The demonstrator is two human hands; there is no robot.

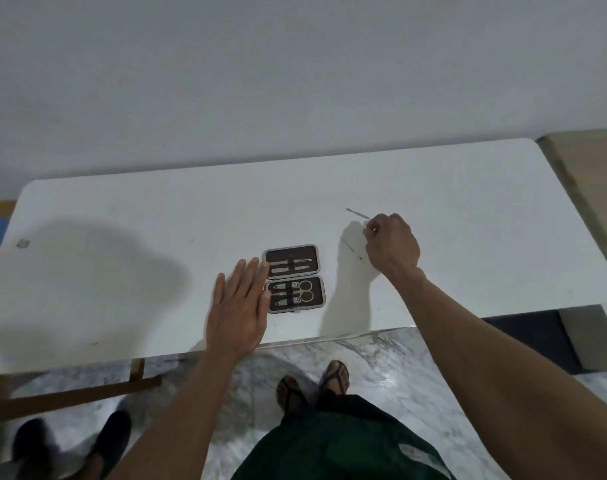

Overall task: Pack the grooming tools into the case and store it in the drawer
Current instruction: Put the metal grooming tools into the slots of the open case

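Note:
A small grooming case (294, 278) lies open on the white table (122, 271), dark lining up. Its far half holds slim metal tools; its near half holds scissors (304, 291) and clippers. My left hand (238, 308) lies flat on the table, fingers spread, fingertips touching the case's left edge. To the right, my right hand (392, 242) pinches the near end of a thin metal tool (358, 213) that points away to the left. A second thin metal tool (350, 248) lies on the table just left of that hand.
The table's front edge (329, 339) runs just above a marble floor and my sandalled feet (312, 386). A wooden frame (70, 393) sits under the table's left end. Another person's dark shoes (70, 441) stand at the lower left. A wall rises behind the table.

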